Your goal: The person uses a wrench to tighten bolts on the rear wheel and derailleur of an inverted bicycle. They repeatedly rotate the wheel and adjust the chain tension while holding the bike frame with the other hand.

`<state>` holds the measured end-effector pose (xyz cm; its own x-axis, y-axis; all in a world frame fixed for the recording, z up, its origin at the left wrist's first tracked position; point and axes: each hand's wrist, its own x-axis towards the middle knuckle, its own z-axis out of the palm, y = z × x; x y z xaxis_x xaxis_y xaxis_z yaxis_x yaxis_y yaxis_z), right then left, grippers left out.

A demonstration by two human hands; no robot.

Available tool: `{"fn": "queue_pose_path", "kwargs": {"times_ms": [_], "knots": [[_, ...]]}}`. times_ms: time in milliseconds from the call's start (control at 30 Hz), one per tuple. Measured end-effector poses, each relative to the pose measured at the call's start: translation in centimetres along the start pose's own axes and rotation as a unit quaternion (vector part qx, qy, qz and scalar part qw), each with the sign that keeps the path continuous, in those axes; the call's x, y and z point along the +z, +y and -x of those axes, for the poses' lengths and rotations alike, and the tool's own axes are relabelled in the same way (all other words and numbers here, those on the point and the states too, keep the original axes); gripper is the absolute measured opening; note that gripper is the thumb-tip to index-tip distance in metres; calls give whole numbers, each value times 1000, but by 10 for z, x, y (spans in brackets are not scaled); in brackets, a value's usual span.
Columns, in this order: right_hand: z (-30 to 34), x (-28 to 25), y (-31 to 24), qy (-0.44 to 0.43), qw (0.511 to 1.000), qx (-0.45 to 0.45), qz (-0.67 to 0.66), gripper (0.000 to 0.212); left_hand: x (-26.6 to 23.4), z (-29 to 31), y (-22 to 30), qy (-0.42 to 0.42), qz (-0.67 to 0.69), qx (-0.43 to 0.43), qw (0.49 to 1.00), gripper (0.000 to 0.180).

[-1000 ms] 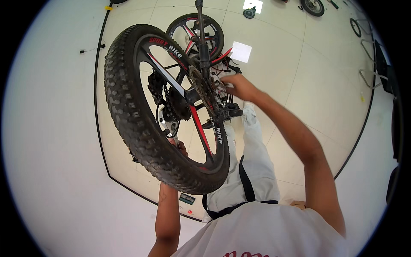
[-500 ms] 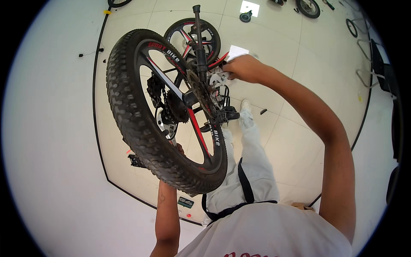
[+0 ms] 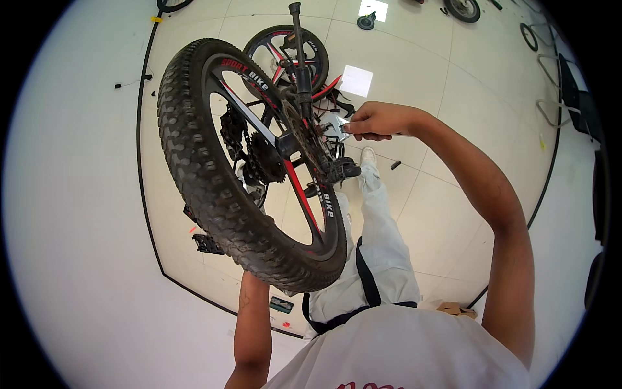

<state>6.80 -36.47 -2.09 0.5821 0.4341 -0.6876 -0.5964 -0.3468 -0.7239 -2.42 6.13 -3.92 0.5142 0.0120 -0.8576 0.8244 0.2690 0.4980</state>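
A bicycle wheel (image 3: 184,149) with a knobby black tyre and red, white and black spokes fills the middle, a dark sprocket cluster (image 3: 264,159) at its hub. Beyond its right side, my right hand (image 3: 379,121) is closed round a silver metal tool (image 3: 338,128), whose head lies by the bike's frame parts; its exact kind is unclear. My left forearm (image 3: 253,308) rises behind the tyre's lower edge. The left hand is mostly hidden behind the wheel near the hub, its fingers unreadable. A black post (image 3: 301,71) and a black pedal (image 3: 340,170) stick out by the wheel.
A second bicycle wheel (image 3: 317,61) stands farther off. Small loose parts lie on the tiled floor (image 3: 447,194), among them a black part (image 3: 207,244) and a green-black item (image 3: 281,305). More wheels (image 3: 462,8) and chairs (image 3: 576,97) are at the far right.
My right hand has moved slightly right and nearer to me, away from the bike's frame, and the silver tool shows more plainly. The wheel shifts only slightly in view.
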Motion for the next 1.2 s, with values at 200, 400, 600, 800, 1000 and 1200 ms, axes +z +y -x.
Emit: {"fn": "queue_pose_path", "kwargs": {"times_ms": [200,400,600,800,1000,1200], "knots": [[-4,-3,-1,-19,1000,1,1,39,54,40,22,-28,15,-57,998,47],[-13,0,16,-54,994,-6,-96,40,70,46,25,48,-55,-39,997,45],[-18,0,26,-63,992,-16,-109,41,74,48,30,28,-58,-58,996,45],[-15,0,31,-71,986,-33,-145,42,74,48,29,18,-59,-58,996,46],[-12,1,24,-68,989,-25,-128,41,80,53,32,34,-57,-58,996,48],[-13,-1,24,-119,975,20,-187,43,83,55,33,26,-34,-57,997,46]]}}
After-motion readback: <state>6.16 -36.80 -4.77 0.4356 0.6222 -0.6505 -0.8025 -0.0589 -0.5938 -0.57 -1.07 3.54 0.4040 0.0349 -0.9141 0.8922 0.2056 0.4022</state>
